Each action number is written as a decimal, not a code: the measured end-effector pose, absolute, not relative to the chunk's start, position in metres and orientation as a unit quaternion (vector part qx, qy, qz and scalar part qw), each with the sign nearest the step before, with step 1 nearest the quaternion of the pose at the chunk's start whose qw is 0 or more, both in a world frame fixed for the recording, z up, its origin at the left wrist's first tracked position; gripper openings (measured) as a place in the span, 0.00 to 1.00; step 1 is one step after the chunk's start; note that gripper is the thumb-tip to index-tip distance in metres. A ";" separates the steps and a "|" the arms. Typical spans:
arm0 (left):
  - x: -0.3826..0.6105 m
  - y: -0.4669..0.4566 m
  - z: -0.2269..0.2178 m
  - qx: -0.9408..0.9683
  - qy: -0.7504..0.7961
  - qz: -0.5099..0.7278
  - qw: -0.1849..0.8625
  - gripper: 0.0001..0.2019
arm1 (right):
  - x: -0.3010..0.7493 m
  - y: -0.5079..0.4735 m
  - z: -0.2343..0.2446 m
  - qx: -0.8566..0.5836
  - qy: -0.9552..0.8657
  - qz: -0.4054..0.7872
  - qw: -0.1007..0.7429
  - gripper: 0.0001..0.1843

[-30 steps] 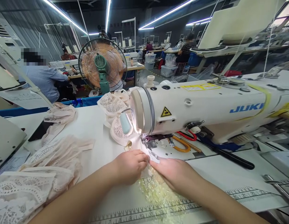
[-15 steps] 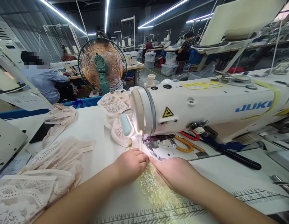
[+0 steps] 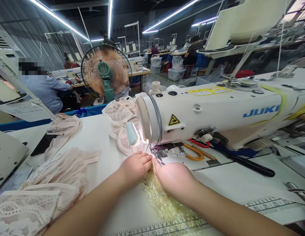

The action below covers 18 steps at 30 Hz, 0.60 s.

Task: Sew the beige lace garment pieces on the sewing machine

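Note:
My left hand (image 3: pixel 135 167) is curled, its fingers pressed down on a pale lace piece (image 3: pixel 164 200) right in front of the presser foot (image 3: pixel 156 154) of a white JUKI sewing machine (image 3: pixel 216 111). My right hand (image 3: pixel 174 177) lies beside it, fingers bent onto the same lace piece just right of the needle. The two hands nearly touch. The yellowish lace runs back from under both hands toward me. The machine's lamp glares on the fabric at the needle.
Piles of beige lace pieces lie at the left (image 3: pixel 44 183) and behind the needle (image 3: pixel 119 114). Orange and red scissors (image 3: pixel 193 152) rest under the machine arm. A fan (image 3: pixel 105 72) stands beyond the table. A person in a striped shirt (image 3: pixel 45 90) sits at the far left.
Both hands have slid forward toward the presser foot, taking the lace piece with them, and have drawn closer together.

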State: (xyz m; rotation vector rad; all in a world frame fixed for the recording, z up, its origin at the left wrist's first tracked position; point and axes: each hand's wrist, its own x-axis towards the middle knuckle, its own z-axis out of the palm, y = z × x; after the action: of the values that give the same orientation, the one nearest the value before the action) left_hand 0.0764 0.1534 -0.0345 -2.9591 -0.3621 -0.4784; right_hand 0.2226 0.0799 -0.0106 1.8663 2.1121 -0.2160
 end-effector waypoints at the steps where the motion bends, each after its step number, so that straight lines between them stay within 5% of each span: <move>1: 0.076 0.155 -0.036 -0.978 -0.127 -0.156 0.063 0.14 | 0.222 0.079 -0.011 0.653 0.738 -0.073 0.155 0.49; 13: 0.072 0.162 -0.031 -0.960 -0.230 -0.138 0.079 0.15 | 0.229 0.054 -0.032 0.646 0.762 -0.016 0.038 0.36; 18: 0.072 0.151 -0.018 -0.879 -0.421 -0.165 0.150 0.17 | 0.229 0.055 -0.030 0.641 0.768 -0.015 0.008 0.34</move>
State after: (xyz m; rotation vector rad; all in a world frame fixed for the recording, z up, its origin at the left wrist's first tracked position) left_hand 0.0721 0.1512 -0.0179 -2.5262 -1.2105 -0.4740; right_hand 0.2292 0.0552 -0.0302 2.0019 2.3993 -0.0478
